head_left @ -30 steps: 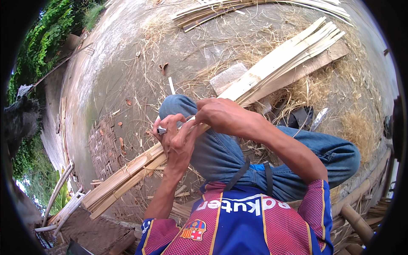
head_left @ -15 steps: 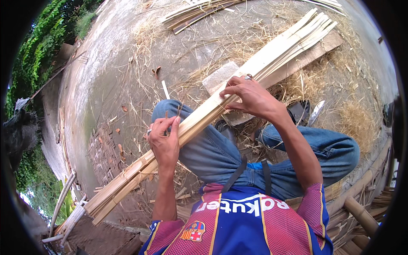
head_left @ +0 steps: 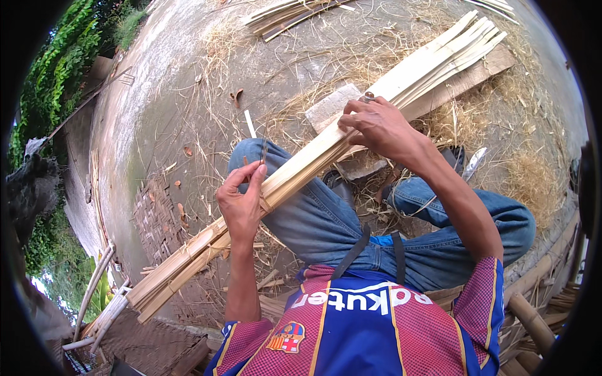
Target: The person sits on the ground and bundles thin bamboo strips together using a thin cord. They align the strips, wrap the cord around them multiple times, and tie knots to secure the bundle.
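Note:
A long bundle of pale split bamboo strips [head_left: 307, 164] slants from lower left to upper right across my raised knee. Beside the bundle, over the knee, my left hand [head_left: 241, 203] pinches a thin dark strip [head_left: 264, 152] between thumb and forefinger. Farther up, my right hand [head_left: 384, 128] bends its fingers over the bundle's top face, thumb at its near side. Thin ties [head_left: 187, 252] circle the bundle's lower left part. Its upper right end fans out loosely.
Under the bundle's far part lie a wooden board [head_left: 461, 81] and a pale block [head_left: 332, 106]. Shavings [head_left: 527, 175] litter the ground. More strips [head_left: 291, 15] lie at the far edge. A blade-like tool [head_left: 475, 161] is beyond my right knee; bamboo poles [head_left: 533, 319] stand at lower right.
The whole view has shifted slightly. My left hand has turned a little, its thumb and forefinger still pinching the thin strip. My right hand stays on the bundle, its elbow farther out.

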`<state>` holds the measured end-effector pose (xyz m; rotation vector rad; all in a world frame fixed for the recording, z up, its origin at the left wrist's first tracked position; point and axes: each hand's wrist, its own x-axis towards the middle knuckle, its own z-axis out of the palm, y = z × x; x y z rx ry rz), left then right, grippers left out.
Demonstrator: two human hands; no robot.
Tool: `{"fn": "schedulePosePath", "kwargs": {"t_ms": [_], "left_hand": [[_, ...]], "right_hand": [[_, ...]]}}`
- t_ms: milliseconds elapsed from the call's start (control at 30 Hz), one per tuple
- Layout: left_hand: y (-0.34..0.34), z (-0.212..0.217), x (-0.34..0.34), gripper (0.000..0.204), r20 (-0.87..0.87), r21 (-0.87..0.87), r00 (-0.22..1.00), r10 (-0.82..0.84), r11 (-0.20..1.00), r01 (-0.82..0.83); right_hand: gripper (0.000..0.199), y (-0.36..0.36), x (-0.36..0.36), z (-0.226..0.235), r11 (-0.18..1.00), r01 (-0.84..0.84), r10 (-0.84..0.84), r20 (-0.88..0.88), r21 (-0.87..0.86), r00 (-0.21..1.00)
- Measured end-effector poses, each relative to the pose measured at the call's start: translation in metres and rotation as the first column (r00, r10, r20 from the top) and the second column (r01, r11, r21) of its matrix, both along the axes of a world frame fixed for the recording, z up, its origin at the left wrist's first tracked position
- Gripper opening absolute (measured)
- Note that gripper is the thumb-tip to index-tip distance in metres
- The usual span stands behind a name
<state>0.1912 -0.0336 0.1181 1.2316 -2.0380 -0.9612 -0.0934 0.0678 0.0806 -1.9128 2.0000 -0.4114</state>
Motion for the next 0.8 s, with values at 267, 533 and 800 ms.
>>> {"fn": "schedulePosePath", "kwargs": {"t_ms": [267, 533, 800], "left_hand": [[-0.002, -0.007, 0.001, 0.016, 0.189, -0.092, 0.972, -0.139, 0.983, 0.159], [-0.004, -0.001, 0.002, 0.015, 0.149, -0.112, 0.976, -0.160, 0.978, 0.177], [0.002, 0.002, 0.003, 0.018, 0.005, -0.054, 0.999, -0.043, 0.998, 0.044]], "right_hand": [[0.029, 0.005, 0.080, 0.062, 0.931, -0.115, 0.225, 0.297, -0.348, 0.928], [0.031, -0.007, 0.110, 0.002, 0.932, -0.048, 0.028, -0.061, -0.360, 0.998], [0.017, -0.019, 0.129, 0.002, 0.872, 0.365, -0.133, 0.561, -0.325, 0.817]]}}
